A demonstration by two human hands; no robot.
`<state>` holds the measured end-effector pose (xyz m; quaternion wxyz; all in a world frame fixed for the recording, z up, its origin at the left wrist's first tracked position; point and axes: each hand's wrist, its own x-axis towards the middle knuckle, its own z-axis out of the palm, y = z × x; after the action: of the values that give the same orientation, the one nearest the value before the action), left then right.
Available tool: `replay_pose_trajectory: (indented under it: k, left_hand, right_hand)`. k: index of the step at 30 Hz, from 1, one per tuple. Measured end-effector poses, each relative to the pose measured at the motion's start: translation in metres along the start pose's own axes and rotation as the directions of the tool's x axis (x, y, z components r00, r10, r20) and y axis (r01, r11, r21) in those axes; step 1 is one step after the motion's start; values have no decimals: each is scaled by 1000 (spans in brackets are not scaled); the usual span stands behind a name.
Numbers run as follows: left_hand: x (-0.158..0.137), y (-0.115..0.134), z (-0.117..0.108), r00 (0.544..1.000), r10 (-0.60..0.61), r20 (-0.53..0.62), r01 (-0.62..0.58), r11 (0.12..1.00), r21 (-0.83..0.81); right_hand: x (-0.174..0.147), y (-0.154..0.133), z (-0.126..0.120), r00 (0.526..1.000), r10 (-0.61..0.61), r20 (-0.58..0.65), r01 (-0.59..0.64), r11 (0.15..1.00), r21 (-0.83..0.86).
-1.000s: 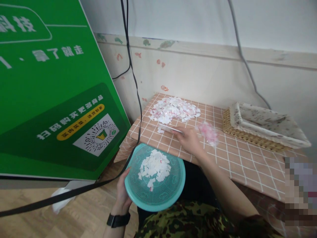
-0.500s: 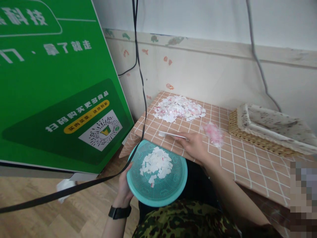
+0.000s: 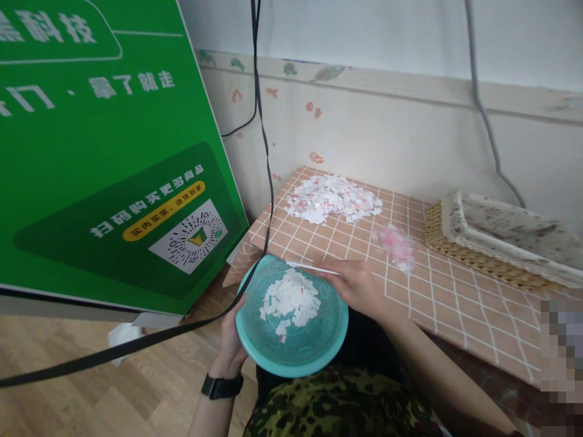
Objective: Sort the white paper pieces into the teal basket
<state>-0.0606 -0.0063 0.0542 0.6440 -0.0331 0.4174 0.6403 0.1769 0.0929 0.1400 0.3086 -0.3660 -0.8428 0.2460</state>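
Note:
My left hand (image 3: 233,340) is closed on the left rim of a turquoise plastic colander (image 3: 310,357), holding it at the table's edge above my lap. A heap of white paper scraps (image 3: 294,297) lies inside, a few with red marks. My right hand (image 3: 357,286) pinches a thin white card (image 3: 312,267), seen nearly edge-on, at the colander's far rim. Behind it on the table, a larger pile of white and pinkish paper scraps (image 3: 332,197) is spread out. A small heap of pink, plastic-looking bits (image 3: 395,246) lies to the right.
A cloth-lined wicker basket (image 3: 483,258) stands on the right of the checked tablecloth (image 3: 449,306). On the left rises a green printed cabinet (image 3: 91,145). A black strap (image 3: 182,331) hangs across in front of the colander. A grey cable (image 3: 485,115) runs down the wall.
My right hand has drawn the card from the tabletop back toward me, to the colander's far rim. My left hand still holds the colander. The view has shifted slightly.

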Motion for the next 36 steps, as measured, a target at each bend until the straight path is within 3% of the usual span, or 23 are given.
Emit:
replay_pose_trajectory:
  k: [11, 14, 17, 19, 22, 26, 30, 36]
  left_hand:
    - [0, 1, -1, 1000, -20, -6, 20, 1000, -9]
    - [0, 1, -2, 1000, -16, 5, 16, 1000, 7]
    - [1, 0, -3, 1000, -5, 2, 5, 1000, 26]
    - [1, -1, -4, 1000, 0, -11, 0, 1000, 26]
    - [1, -1, -4, 1000, -19, -24, 20, 999, 35]
    - [2, -2, -5, 999, -35, -32, 36, 998, 45]
    - [4, -4, -6, 999, -22, -40, 24, 998, 51]
    - [5, -5, -6, 999, -27, -44, 30, 998, 56]
  right_hand:
    - [-1, -7, -8, 998, 27, 59, -35, 991, 129]
    - [9, -2, -10, 994, 85, -70, -78, 992, 96]
    - [27, 0, -2, 962, 94, -256, -115, 991, -66]
    - [41, -3, 12, 957, 60, -284, -117, 976, -186]
    - [60, -16, 40, 984, -33, -177, -30, 939, -342]
    - [76, -34, 68, 1000, 6, -28, -20, 835, -549]
    - [80, -39, 76, 998, 63, -14, -57, 755, -653]
    - [83, -39, 76, 996, 94, -9, -75, 731, -679]
